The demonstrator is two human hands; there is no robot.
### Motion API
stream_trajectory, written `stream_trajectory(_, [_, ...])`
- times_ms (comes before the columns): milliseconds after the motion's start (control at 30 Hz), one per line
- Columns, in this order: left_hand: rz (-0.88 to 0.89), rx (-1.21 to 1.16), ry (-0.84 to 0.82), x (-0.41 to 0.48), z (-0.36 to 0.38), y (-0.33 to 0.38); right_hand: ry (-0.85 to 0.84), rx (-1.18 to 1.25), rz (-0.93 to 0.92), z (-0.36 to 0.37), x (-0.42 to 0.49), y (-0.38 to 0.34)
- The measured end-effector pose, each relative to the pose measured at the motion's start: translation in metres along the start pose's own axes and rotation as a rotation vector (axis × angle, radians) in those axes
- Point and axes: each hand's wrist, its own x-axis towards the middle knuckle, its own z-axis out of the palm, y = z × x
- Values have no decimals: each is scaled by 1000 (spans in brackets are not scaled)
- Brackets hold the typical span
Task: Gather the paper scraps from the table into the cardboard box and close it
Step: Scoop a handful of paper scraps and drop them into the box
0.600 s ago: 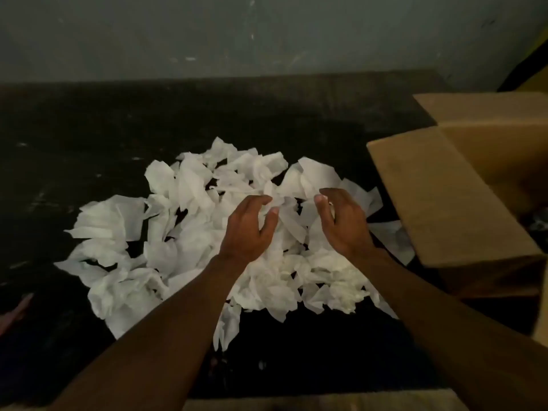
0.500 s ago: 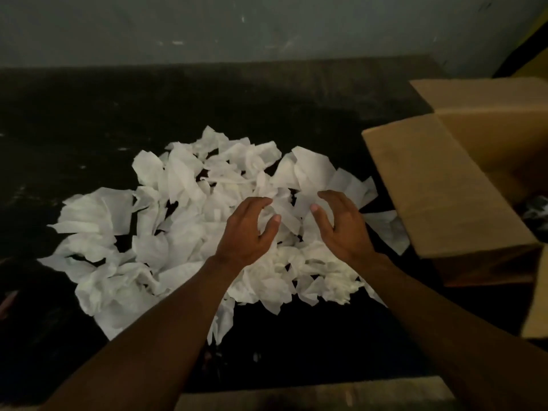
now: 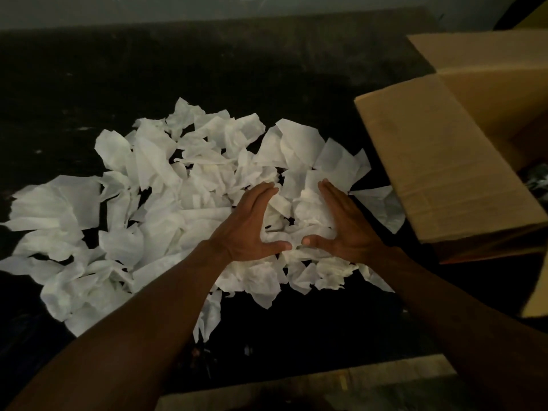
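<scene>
**Two Hands Press Into a Heap of Torn Paper, Open Box at the Side**

We look down on a dark counter [image 3: 207, 69] where white paper scraps [image 3: 154, 203] lie in one wide, loose heap. The heap spreads from the far left of the picture almost to the cardboard box [image 3: 489, 84] on the right. Both of our bare forearms reach in from the bottom of the view and meet over the right half of the heap.

The left hand [image 3: 249, 229] lies flat on the paper, its fingers straight and close together and pointing away from us. The right hand [image 3: 341, 226] mirrors it, with straight fingers angled inward. Each thumb is spread toward the other, and their tips nearly meet, so the two hands frame a mound of crumpled scraps between them. Neither hand is curled round anything; both rest open on the paper.

The box stands at the right edge of the counter with its top open. One broad flap [image 3: 439, 173] slopes out toward the heap, and the nearest scraps lie just beside its lower edge. Another flap stands up behind it. Something dark shows inside the box, but we cannot tell what it is. Every scrap we can make out lies on the counter. A pale wall [image 3: 267, 7] runs along the far side.
</scene>
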Motion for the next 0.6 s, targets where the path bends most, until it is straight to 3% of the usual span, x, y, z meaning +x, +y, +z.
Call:
stream_trajectory(267, [-42,0,-87,9,11,-18,95,-186,-36,12,5,1])
stream_trajectory(367, [-100,-23,-113,9,15,-22,127,-149,-14,17,8,5])
stream_trajectory(500, [-167,-80,-95,11,22,-27,-23,60,149,25,19,10])
stream_trajectory(600, [-174,-117,-24,12,27,-30,43,127,168,32,21,12])
